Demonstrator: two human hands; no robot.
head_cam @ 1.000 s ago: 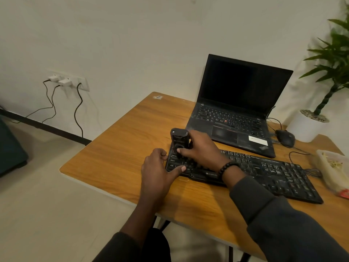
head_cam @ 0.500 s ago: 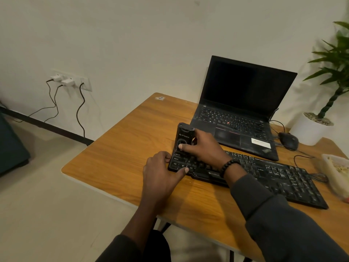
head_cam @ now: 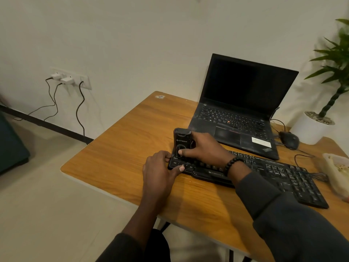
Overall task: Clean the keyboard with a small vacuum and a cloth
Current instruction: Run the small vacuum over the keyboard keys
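Down at centre frame, the right hand [head_cam: 203, 148] wraps its grip around the small vacuum [head_cam: 182, 143], standing it on the keyboard [head_cam: 264, 171]'s left end to suck out crumbs. Left hand [head_cam: 158, 167] pinches that corner, probably so it doesn't slide on the counter [head_cam: 122, 148].

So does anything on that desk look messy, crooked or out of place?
Mostly no. The keyboard lies at a slant across the table, not square with the laptop, and its right end sits close to the front edge. Nothing looks spilled or broken.
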